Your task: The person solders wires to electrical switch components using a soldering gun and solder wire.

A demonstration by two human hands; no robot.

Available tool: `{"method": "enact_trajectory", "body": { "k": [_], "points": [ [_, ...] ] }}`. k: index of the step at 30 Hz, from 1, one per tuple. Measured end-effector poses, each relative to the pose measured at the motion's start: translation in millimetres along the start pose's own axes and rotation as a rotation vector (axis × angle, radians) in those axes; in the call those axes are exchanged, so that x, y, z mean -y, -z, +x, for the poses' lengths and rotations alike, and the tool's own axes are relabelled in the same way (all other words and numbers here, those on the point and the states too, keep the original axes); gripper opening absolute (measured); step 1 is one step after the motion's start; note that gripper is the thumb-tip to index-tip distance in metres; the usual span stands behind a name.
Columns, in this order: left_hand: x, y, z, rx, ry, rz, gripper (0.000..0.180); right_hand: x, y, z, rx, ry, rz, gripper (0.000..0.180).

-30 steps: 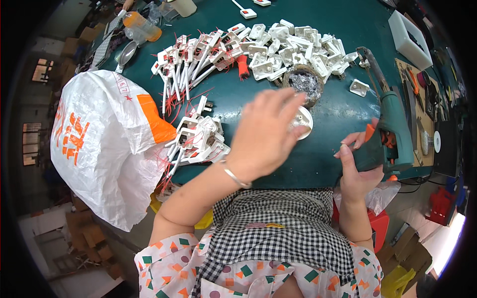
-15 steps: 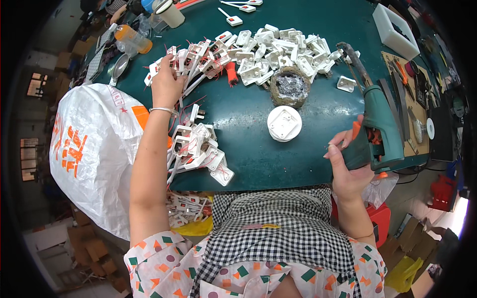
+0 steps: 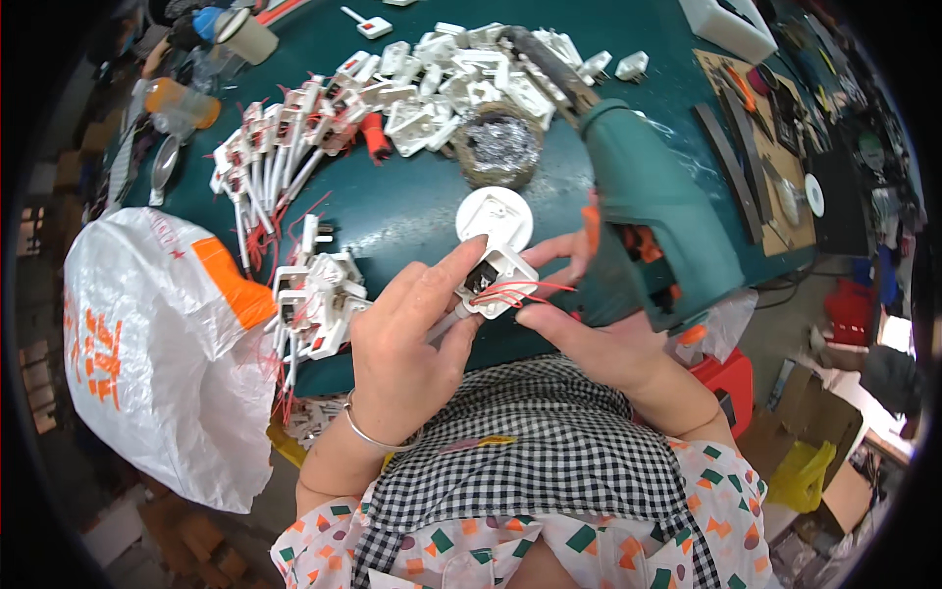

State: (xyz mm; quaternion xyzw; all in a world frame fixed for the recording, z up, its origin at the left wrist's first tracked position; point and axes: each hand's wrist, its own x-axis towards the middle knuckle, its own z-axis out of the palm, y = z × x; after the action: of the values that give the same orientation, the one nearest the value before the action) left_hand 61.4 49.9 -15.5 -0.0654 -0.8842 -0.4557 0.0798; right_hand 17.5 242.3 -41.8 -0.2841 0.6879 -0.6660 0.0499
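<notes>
My left hand point(image 3: 404, 339) is closed on a white plastic plug housing point(image 3: 512, 267), its hollow side up. A black switch point(image 3: 483, 277) and several loose red wires point(image 3: 510, 293) show in the housing. My right hand point(image 3: 618, 348) grips a green soldering gun point(image 3: 628, 162), its dark bent tip pointing away over the heap of parts. The thumb and a finger of that hand reach beside the housing's right edge, close to the wires. Just behind the housing is a round white base point(image 3: 481, 208) with a square white piece on it.
A round pot of silvery solder point(image 3: 500, 147) stands behind the base. Loose white housings point(image 3: 422, 123) heap at the back; wired ones point(image 3: 324, 299) lie left. A white sack point(image 3: 162, 344) bulges at the table's left edge. Tools lie on a board point(image 3: 775, 157) at right.
My left hand has come from the wired housings at left to the middle, bringing one housing. My right hand has moved left with the soldering gun, now beside that housing. The view has shifted.
</notes>
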Motion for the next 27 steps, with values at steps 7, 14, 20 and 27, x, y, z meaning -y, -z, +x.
{"method": "enact_trajectory", "body": {
  "k": [7,14,20,27],
  "points": [
    [-11,-20,8,0.006,0.073,-0.129,0.054,-16,-1,-15,-0.139,-0.075,0.066,0.083],
    [1,-29,4,0.108,0.156,-0.422,0.030,-14,-4,-15,-0.167,-0.050,0.062,0.082],
    [9,-34,2,0.094,0.110,-0.426,0.022,-17,-4,-15,-0.126,-0.053,0.088,0.082],
    [18,-28,-1,0.096,0.181,-0.548,0.011,-21,4,-15,0.006,-0.031,-0.157,0.081]
  ]
}}
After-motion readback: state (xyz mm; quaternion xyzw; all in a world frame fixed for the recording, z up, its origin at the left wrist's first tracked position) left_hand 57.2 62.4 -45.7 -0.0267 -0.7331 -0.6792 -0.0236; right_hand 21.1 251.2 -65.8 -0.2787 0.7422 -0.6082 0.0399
